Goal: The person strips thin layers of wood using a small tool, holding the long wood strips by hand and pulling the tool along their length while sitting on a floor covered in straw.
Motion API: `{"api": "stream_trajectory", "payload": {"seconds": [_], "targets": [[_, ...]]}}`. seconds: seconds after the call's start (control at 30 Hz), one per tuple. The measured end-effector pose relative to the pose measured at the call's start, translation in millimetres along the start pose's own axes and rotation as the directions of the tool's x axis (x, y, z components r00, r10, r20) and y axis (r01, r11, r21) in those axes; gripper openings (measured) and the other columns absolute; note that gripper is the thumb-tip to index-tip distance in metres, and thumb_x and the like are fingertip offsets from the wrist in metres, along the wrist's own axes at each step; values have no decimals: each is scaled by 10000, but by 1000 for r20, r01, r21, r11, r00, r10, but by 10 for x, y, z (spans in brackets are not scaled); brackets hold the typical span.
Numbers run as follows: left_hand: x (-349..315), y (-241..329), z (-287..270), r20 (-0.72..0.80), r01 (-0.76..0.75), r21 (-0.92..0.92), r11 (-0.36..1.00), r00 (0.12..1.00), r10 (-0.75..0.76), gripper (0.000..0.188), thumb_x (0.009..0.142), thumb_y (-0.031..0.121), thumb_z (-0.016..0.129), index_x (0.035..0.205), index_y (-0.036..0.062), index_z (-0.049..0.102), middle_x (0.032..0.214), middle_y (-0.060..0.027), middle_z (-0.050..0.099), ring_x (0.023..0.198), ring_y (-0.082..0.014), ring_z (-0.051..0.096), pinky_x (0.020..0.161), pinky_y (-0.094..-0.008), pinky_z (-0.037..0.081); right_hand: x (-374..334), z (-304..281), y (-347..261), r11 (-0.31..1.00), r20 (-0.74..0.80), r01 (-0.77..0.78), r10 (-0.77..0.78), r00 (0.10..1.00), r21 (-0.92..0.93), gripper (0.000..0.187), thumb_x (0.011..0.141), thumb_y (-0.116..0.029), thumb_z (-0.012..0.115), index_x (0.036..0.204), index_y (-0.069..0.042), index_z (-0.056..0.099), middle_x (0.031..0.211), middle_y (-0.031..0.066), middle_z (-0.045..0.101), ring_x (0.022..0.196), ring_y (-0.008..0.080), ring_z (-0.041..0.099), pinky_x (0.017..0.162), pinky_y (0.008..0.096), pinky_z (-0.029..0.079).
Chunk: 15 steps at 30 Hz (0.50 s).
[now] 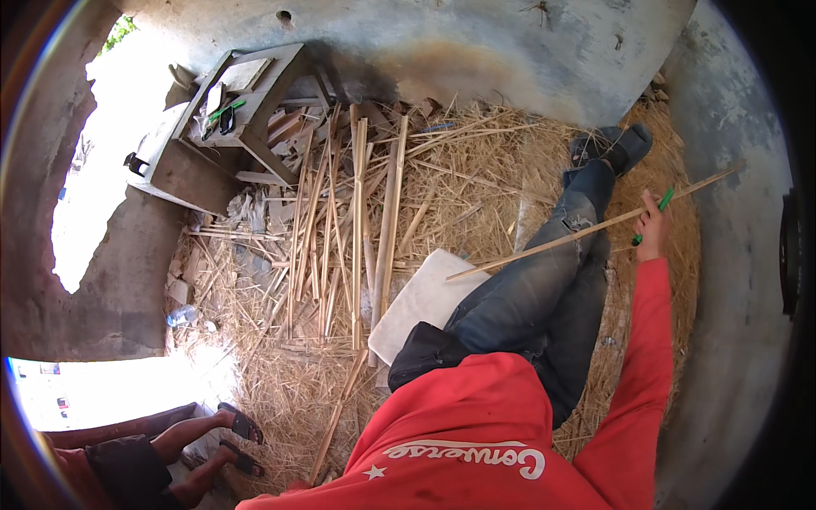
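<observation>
My right hand [653, 228], in a red sleeve, is raised at the right and shut around a long thin bamboo stick [552, 242] together with a green-handled tool [665, 200]. The stick slants from above my knee up to the right, past my hand. My legs in blue jeans [544, 289] stretch out across the straw, with a dark sandal [616, 144] on the far foot. My left hand does not show anywhere.
A heap of split bamboo strips [353, 229] lies on straw. A white board [416, 297] sits beside my legs. A wooden bench [246, 93] with tools stands upper left. A plastic bottle [181, 316] lies left. Another person's sandalled feet [238, 438] are lower left.
</observation>
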<state>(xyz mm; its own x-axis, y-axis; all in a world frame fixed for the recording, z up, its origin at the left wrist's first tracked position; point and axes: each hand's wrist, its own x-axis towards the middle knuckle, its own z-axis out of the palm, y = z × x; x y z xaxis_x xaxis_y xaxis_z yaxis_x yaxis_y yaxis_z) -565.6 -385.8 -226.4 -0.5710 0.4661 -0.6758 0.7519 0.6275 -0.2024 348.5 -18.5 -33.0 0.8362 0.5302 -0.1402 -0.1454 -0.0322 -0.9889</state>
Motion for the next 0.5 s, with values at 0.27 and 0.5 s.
{"api": "stream_trajectory", "payload": {"seconds": [0.27, 0.5], "targets": [[1826, 2480, -906, -617, -447, -69, 892, 722, 314, 448, 899, 273, 639, 1274, 41, 558, 1247, -246, 574, 1198, -422, 524, 991, -505, 447, -5, -247, 16, 998, -82, -4, -2, 997, -66, 200, 940, -299, 691, 1002, -125, 614, 591, -64, 220, 471, 72, 210, 460, 280, 199], [2989, 4146, -1877, -527, -349, -122, 929, 816, 237, 922, 889, 561, 612, 1564, 77, 210, 1587, -270, 230, 1499, -353, 178, 1219, -452, 185, -95, -633, -177, 982, -214, 39, -79, 974, -184, 172, 956, -277, 681, 984, -134, 590, 571, -71, 289, 448, 60, 248, 437, 264, 230]]}}
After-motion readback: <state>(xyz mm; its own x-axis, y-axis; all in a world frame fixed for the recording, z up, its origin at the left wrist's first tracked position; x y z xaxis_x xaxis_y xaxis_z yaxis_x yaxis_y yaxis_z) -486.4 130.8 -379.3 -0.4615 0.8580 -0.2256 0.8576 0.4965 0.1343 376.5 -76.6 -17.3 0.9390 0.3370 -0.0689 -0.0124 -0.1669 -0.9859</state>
